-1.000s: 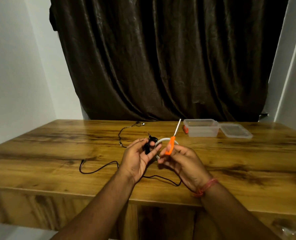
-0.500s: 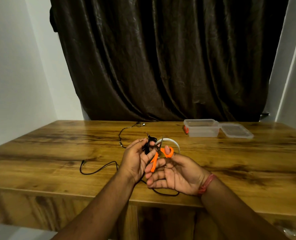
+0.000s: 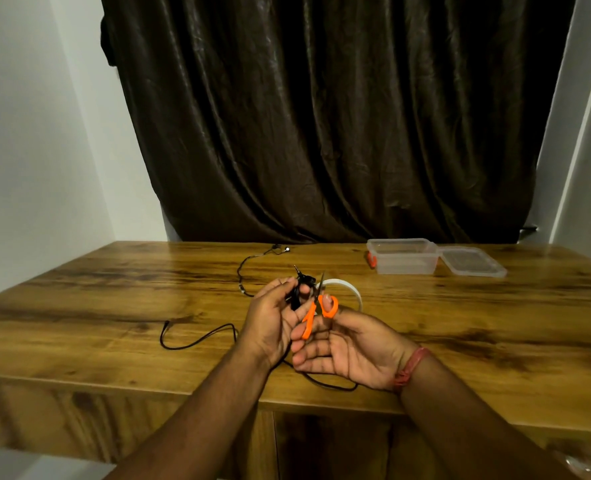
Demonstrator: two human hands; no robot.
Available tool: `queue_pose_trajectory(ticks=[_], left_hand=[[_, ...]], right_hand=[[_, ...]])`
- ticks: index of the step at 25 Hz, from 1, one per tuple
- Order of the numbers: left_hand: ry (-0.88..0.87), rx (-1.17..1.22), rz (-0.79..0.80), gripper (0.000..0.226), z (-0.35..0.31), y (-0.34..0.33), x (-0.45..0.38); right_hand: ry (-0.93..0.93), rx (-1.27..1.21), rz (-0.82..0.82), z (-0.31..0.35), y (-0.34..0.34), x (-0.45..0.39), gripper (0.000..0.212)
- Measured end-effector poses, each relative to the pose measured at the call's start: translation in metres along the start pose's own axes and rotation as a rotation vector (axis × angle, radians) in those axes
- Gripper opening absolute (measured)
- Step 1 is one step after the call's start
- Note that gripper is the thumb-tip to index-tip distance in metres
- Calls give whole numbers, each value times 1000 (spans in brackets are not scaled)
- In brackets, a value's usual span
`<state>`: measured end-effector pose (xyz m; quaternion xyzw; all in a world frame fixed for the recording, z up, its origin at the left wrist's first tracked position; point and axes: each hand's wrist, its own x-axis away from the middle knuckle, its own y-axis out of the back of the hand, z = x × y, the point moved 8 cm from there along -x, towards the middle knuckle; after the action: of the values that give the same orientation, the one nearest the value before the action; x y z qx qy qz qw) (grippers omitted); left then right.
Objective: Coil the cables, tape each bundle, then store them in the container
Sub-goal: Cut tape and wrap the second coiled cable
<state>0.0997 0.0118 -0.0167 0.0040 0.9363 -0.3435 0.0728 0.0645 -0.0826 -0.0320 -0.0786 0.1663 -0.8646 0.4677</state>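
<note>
Two hands mid-table, left hand (image 3: 270,323) gripping coiled cable (image 3: 299,292) plug-up, right hand (image 3: 349,351) holding upright scissors (image 3: 316,306)

Glossy wood table (image 3: 114,306); clear plastic container (image 3: 403,263); sheeny cloth curtain (image 3: 321,116).

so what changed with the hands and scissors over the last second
The right hand turned palm up and worked its fingers into the orange scissors, swinging the blades back from pointing far to beside the cable bundle. The left hand keeps holding the bundle; the container stayed put.
</note>
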Motion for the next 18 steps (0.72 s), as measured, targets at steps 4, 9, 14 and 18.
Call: queue_pose_trajectory(ticks=[4,9,14,18], left_hand=[[-1,4,-6,10,0,1,0],[-6,2,15,7,-2,-2,1],[-59,42,-20,8,-5,2,-3],[-91,55,-65,10,-10,7,-5]], right_hand=[[5,16,-46,1,4,-1,75],[13,19,-86,2,5,-1,61],[52,54,-108,6,4,4,39],[94,107,-161,10,4,9,36]])
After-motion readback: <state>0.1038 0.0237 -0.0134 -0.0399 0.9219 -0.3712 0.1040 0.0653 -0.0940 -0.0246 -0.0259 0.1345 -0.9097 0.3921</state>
